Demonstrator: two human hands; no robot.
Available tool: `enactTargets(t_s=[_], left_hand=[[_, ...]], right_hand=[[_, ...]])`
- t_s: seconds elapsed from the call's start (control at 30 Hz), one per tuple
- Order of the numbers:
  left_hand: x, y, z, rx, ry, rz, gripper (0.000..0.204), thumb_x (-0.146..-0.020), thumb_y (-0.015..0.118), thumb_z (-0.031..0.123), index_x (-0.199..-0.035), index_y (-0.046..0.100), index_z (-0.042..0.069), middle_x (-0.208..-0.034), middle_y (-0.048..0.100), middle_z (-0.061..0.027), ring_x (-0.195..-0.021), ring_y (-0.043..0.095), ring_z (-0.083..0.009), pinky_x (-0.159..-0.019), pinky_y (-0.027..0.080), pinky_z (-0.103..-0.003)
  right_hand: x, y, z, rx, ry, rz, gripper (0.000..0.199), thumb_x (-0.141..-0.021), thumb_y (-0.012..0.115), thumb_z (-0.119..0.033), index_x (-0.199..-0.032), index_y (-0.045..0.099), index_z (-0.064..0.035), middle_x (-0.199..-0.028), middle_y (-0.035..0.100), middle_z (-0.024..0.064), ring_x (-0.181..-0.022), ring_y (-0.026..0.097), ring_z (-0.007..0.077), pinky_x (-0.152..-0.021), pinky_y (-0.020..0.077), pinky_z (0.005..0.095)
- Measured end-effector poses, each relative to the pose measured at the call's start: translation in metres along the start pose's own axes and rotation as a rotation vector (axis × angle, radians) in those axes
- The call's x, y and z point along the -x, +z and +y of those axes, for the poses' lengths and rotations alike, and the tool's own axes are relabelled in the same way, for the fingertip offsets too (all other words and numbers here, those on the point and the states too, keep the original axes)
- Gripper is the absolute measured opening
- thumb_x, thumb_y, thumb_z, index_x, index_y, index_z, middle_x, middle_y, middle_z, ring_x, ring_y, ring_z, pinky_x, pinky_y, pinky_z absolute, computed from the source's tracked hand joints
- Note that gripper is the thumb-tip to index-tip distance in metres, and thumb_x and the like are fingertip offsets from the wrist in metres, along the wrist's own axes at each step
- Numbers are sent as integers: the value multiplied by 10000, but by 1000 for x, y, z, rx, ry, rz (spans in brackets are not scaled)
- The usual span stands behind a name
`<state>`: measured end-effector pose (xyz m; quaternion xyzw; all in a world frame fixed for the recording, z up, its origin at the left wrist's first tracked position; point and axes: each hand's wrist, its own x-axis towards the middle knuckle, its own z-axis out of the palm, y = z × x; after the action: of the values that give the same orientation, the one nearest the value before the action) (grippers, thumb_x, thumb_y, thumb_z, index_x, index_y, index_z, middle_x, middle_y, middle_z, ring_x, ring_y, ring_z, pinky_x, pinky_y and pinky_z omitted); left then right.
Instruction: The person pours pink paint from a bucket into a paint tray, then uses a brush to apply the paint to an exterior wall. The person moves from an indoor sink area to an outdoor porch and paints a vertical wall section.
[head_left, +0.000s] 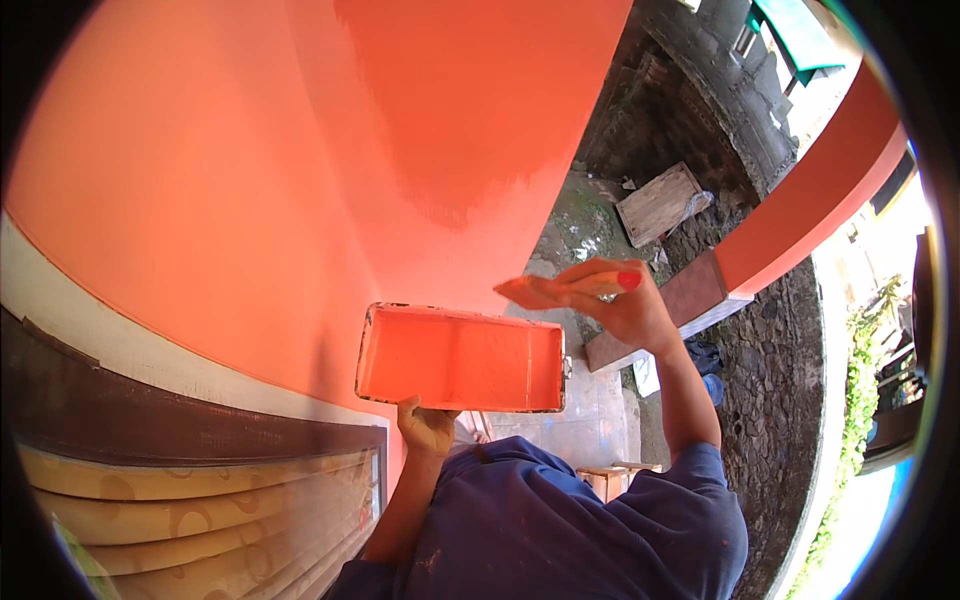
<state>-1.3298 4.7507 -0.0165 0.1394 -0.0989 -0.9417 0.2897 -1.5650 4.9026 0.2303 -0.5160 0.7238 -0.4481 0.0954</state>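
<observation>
My left hand (pixel 428 428) is closed on the near edge of a rectangular paint tray (pixel 548 365), thumb over the rim. Orange paint coats its inside, and dark flecks mark its edges. Above and to the right of it, my right hand (pixel 632 308) grips a paintbrush (pixel 535 292) by its handle. The bristles are orange and point left, just over the tray's far right corner; from this angle I cannot tell if they touch anything. Ahead stands an orange wall (pixel 250 180), with a darker, glossier patch of paint (pixel 460 110) on its upper part.
At the lower left is a window with a brown frame (pixel 230 435) and yellowish curtains (pixel 190 510). An orange pillar (pixel 820 200) on a tiled base rises at the right. Beyond it are a stone wall (pixel 765 400) and a wooden board (pixel 660 203). A wooden stool-like piece (pixel 605 484) stands below me.
</observation>
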Motion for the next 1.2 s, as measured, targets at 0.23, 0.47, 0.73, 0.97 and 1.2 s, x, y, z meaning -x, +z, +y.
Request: enactTargets(t_s=[0.23, 0.47, 0.73, 0.97, 1.2], left_hand=[[-5, -20, -3, 35, -24, -43, 559, -905, 649, 329, -1363, 515, 37, -1239, 662, -148, -1007, 722, -333, -726, 668, -464], [-7, -32, -7, 55, -10, -40, 573, -915, 632, 366, -1369, 515, 36, -1247, 659, -155, -986, 721, -375, -700, 667, -538], [-5, -19, -8, 43, 1, -22, 591, -910, 633, 356, -1386, 502, 31, -1248, 655, -154, -977, 718, -382, -692, 663, -554], [-7, -29, -7, 108, -29, -87, 592, -903, 643, 310, -1402, 491, 30, -1287, 640, -152, -1048, 711, -361, -752, 676, -515], [-5, -20, -7, 98, -17, -55, 629, -892, 649, 300, -1428, 465, 27, -1334, 613, -158, -1116, 695, -354, -796, 684, -494]], right_hand=[[49, 52, 18, 231, -94, -129, 161, -907, 745, -115, -1062, 773, -84, -978, 754, 63, -784, 723, 266, -703, 579, 361], [75, 62, 27, 300, 41, 275, 74, -909, 752, -80, -964, 738, -34, -873, 735, 90, -667, 711, 248, -594, 560, 326], [92, 94, 44, 364, 237, 406, 262, -930, 746, -109, -727, 654, 29, -735, 697, 102, -572, 657, 184, -541, 506, 302], [89, 70, 36, 155, 330, 440, 215, -930, 753, -116, -798, 678, 37, -765, 710, 93, -604, 659, 129, -552, 517, 291], [95, 48, 14, -162, 260, 549, 121, -903, 769, -42, -851, 725, 59, -877, 742, 73, -739, 685, 113, -609, 527, 265]])
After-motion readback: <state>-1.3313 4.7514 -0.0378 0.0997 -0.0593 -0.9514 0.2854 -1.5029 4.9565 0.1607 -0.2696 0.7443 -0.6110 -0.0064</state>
